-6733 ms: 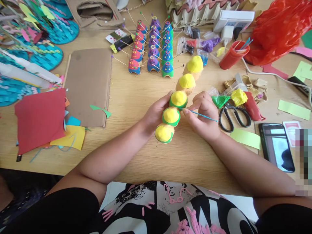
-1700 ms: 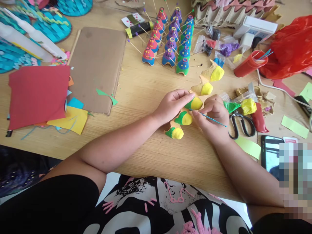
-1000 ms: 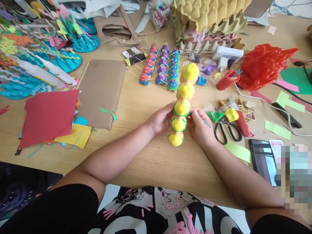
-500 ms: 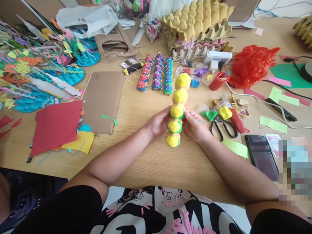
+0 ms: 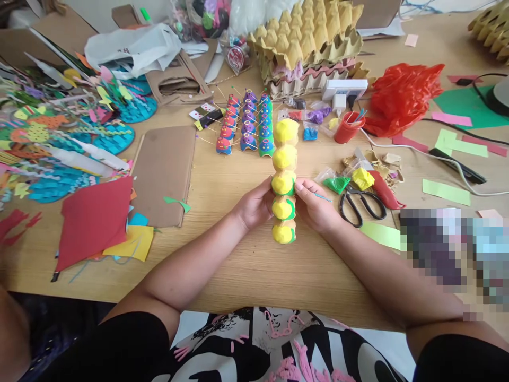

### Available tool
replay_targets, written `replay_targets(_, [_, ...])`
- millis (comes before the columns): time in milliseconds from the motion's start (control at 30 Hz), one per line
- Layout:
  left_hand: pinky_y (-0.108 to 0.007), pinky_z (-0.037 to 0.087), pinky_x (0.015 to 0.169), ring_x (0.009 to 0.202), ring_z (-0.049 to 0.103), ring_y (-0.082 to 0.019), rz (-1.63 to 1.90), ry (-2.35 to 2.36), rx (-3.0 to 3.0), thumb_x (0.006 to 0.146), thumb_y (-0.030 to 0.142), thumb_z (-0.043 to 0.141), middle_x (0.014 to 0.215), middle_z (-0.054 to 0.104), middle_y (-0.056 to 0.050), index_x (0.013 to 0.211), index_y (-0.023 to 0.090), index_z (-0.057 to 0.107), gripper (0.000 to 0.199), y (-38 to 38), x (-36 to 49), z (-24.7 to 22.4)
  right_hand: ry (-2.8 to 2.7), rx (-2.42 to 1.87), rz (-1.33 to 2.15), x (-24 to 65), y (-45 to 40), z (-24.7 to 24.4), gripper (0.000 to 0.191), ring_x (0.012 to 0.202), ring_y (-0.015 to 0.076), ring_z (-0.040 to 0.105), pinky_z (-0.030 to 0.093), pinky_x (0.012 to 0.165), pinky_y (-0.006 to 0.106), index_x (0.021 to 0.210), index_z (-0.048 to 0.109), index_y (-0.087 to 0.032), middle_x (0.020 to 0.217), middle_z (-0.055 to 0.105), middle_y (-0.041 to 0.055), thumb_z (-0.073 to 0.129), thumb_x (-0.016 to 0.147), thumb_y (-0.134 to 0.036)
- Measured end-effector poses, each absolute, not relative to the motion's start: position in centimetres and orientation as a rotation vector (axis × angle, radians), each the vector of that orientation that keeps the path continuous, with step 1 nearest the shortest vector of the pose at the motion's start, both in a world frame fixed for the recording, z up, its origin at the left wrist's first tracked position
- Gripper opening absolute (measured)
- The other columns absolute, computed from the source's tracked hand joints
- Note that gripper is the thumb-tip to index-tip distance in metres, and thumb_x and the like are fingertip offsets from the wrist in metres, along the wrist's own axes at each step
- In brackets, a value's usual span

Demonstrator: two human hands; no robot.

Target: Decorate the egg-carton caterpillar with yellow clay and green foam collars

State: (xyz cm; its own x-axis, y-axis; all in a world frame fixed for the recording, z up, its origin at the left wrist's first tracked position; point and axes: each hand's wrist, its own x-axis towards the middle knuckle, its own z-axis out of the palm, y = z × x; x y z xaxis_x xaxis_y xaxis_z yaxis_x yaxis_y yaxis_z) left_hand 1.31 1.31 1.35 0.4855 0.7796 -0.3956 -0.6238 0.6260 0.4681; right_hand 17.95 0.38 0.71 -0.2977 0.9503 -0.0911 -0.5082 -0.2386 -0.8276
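Note:
A strip of egg-carton bumps (image 5: 284, 158), topped with yellow and edged in green on the lower bumps, is held upright over the table's middle. My left hand (image 5: 256, 204) grips its left side near the third bump. On the right side, my right hand (image 5: 317, 206) pinches the strip with the thumb near the green edge, and a thin blue stick (image 5: 323, 198) shows by its fingers. Beyond it stand a red-and-blue strip (image 5: 228, 124), a purple strip (image 5: 248, 121) and a green-and-blue strip (image 5: 265, 125).
Black scissors (image 5: 361, 204), green clay (image 5: 337, 183) and a red cup (image 5: 350, 128) are at right. Stacked egg trays (image 5: 306, 40) stand behind. Left are cardboard (image 5: 165, 172), red paper (image 5: 95, 220) and blue crafts (image 5: 115, 138). Part of another person shows at lower left.
The camera view has shifted slightly. The yellow strip has turned a little and stands straighter in the picture, with its green edging now showing on the right. Both hands still hold it.

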Motion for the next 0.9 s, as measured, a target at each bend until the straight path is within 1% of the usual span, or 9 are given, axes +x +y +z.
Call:
replay_targets(100, [-0.031,0.059,0.066,0.070,0.077,-0.020,0.858,0.621,0.220,0.110,0.034,0.049,0.085,0.083,-0.007,0.107,0.019,0.076,0.031,1.31,1.27,1.28,-0.868,-0.768,1.732,17.93,0.34,0.82,0.039,0.080,0.0169,0.065,0.056,0.079,0.034,0.079,0.071,-0.025,0.080,0.070,-0.0011,0.093,0.073,-0.056])
replay_targets(167, [-0.030,0.059,0.067,0.071,0.077,-0.020,0.866,0.626,0.205,0.110,0.033,0.049,0.088,0.083,-0.007,0.109,0.019,0.076,0.030,1.30,1.27,1.27,-0.857,-0.766,1.716,17.88,0.32,0.87,0.038,0.081,0.0167,0.065,0.057,0.081,0.034,0.078,0.072,-0.025,0.080,0.071,-0.0011,0.094,0.072,-0.055])
replay_targets(267, [-0.030,0.059,0.068,0.071,0.077,-0.020,0.858,0.637,0.228,0.110,0.034,0.049,0.089,0.083,-0.008,0.107,0.018,0.076,0.032,1.28,1.26,1.21,-0.850,-0.760,1.711,17.83,0.30,0.94,0.037,0.081,0.0169,0.066,0.057,0.083,0.035,0.078,0.073,-0.025,0.080,0.072,-0.0010,0.095,0.071,-0.054])
replay_targets(433, [-0.029,0.059,0.068,0.072,0.077,-0.020,0.842,0.617,0.277,0.106,0.037,0.058,0.090,0.083,-0.008,0.104,0.019,0.078,0.026,1.25,1.16,0.96,-0.800,-0.756,1.760,18.04,0.32,0.94,0.039,0.079,0.0176,0.065,0.057,0.080,0.035,0.077,0.073,-0.025,0.079,0.072,-0.0004,0.095,0.071,-0.056])
replay_targets(533, [-0.029,0.058,0.066,0.069,0.076,-0.019,0.847,0.608,0.301,0.107,0.037,0.058,0.086,0.082,-0.007,0.101,0.019,0.078,0.028,1.27,1.14,0.86,-0.807,-0.755,1.785,18.15,0.33,0.89,0.039,0.077,0.0175,0.063,0.056,0.079,0.035,0.076,0.071,-0.024,0.078,0.070,0.0000,0.093,0.073,-0.056])
replay_targets(667, [-0.031,0.059,0.066,0.069,0.077,-0.021,0.835,0.622,0.308,0.106,0.037,0.059,0.085,0.082,-0.007,0.101,0.019,0.077,0.026,1.31,1.12,0.78,-0.820,-0.763,1.760,18.10,0.31,0.88,0.040,0.076,0.0175,0.063,0.056,0.080,0.036,0.074,0.067,-0.025,0.076,0.070,-0.0013,0.096,0.070,-0.053])
replay_targets(733, [-0.031,0.059,0.066,0.069,0.077,-0.021,0.832,0.627,0.311,0.106,0.037,0.059,0.085,0.082,-0.007,0.101,0.019,0.077,0.026,1.31,1.06,0.70,-0.819,-0.754,1.761,18.08,0.33,0.92,0.040,0.076,0.0170,0.063,0.056,0.079,0.035,0.074,0.068,-0.025,0.076,0.070,-0.0017,0.096,0.069,-0.052])
replay_targets(900, [-0.030,0.060,0.068,0.073,0.078,-0.020,0.825,0.595,0.336,0.108,0.037,0.054,0.088,0.082,-0.007,0.102,0.020,0.077,0.029,1.27,0.83,0.39,-0.775,-0.736,1.824,18.27,0.39,1.10,0.037,0.075,0.0160,0.063,0.055,0.078,0.033,0.076,0.071,-0.024,0.074,0.069,-0.0020,0.095,0.071,-0.052])
